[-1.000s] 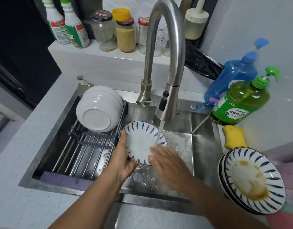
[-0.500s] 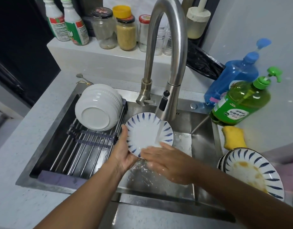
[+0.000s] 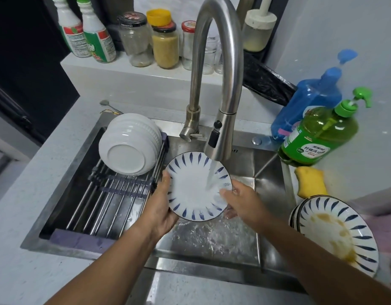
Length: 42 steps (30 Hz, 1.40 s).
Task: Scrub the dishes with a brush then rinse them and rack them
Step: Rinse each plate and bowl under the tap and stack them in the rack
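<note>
The left hand (image 3: 159, 208) grips the blue-striped plate (image 3: 197, 187) by its rim, tilted under the tap's stream (image 3: 211, 175) over the sink (image 3: 267, 172) so water sheets off, while the right hand (image 3: 243, 203), fingers curled on the opposite rim, steadies it.

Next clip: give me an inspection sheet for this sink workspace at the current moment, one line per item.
Surface: pale speckled countertop around a wet stainless steel sink.
Job's things: small blue-striped white plate tilted under the running steel tap; white ribbed bowls upside down on the roll-up sink rack; stained striped plates stacked on the right.
Clutter: green soap bottle, blue pump bottle, yellow sponge, jars on the ledge.
Grippers: left hand grips the plate's rim; right hand holds its lower right edge.
Cables: nothing seen.
Surroundings: grey wall, black plastic bag.
</note>
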### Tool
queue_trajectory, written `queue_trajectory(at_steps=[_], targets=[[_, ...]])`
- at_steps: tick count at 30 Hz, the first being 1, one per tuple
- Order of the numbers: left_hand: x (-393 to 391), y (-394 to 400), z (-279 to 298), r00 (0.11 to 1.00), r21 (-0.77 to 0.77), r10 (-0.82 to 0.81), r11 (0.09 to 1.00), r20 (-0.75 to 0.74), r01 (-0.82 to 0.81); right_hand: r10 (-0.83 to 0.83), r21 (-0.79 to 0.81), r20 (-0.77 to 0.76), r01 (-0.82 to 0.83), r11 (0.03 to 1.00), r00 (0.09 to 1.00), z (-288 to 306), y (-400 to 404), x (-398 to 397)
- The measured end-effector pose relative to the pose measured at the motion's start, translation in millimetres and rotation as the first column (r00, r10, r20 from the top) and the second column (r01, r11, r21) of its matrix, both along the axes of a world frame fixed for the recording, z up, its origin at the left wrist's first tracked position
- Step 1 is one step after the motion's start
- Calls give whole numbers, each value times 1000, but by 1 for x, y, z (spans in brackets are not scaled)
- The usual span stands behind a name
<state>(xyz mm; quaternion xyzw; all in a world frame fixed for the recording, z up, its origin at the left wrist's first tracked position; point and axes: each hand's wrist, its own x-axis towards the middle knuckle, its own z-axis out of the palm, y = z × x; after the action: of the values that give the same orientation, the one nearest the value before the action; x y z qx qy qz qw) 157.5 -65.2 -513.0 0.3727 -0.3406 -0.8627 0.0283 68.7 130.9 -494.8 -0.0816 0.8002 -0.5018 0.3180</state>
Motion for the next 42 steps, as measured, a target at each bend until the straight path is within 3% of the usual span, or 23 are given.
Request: queue_trajectory(at_steps=[3, 8, 12, 15, 18, 23, 27, 31, 35, 38, 42], targets=[[5, 1, 0, 999, 109, -30, 994, 30, 27, -77, -56, 82, 82, 995, 994, 4, -1, 3], [6, 6, 4, 978, -26, -173, 984, 115, 177, -182, -20, 232, 192, 981, 956, 2, 5, 5], [11, -2, 12, 968, -109, -168, 976, 186, 190, -232, -61, 339, 267, 962, 912, -1, -3, 16], [17, -18, 21, 976, -83, -135, 985, 172, 151, -248, -114, 279, 288, 951, 928, -4, -15, 31], [24, -38, 29, 978, 59, -108, 993, 178, 99, -267, -238, 152, 297, 925, 952, -3, -28, 52], [46, -71, 39, 969, 255, -176, 958, 172, 129, -133, -368, -65, 100, 924, 989, -3, -44, 80], [63, -100, 32, 982, 385, -179, 912, 62, 142, -108, -389, -82, 68, 919, 991, 4, -72, 88], [78, -125, 29, 986, 474, -89, 868, -138, 145, -154, -364, -61, 122, 923, 986, 10, -109, 82], [85, -148, 25, 969, 480, 3, 869, -249, 121, -202, -261, -49, 182, 948, 978, 5, -144, 70], [76, -159, 22, 977, 483, 34, 873, -210, 73, -192, -181, -68, 177, 967, 979, -1, -165, 61], [56, -174, 14, 995, 451, 90, 891, -51, -57, -187, -125, -44, 180, 976, 981, -10, -194, 49]])
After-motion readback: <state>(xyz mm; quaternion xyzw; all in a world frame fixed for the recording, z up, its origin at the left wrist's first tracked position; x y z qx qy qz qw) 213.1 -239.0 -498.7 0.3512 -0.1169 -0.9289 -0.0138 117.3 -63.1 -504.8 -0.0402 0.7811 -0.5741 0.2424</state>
